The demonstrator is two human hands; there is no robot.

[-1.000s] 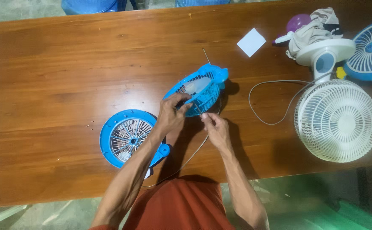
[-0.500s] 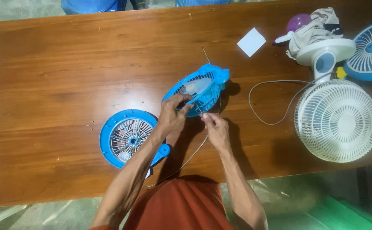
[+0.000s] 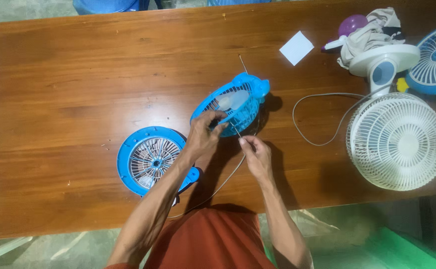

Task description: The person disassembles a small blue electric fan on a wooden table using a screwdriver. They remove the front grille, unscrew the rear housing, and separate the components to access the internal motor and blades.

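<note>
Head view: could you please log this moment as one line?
left hand: grips blue fan cage | right hand: pinches thin wire | blue fan front: flat on table

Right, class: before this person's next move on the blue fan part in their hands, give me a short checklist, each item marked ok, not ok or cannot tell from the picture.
1. Left hand grips the rim of the blue fan guard: ok.
2. Right hand pinches a thin wire near the guard: ok.
3. Guard tilted up off the wooden table, supported by the hand: ok.
4. Wire's tip seated in the guard: cannot tell.
5. Other blue fan part lies flat, apart from the hands: ok.
6. White fan and its cord lie apart from the work: ok.
</note>
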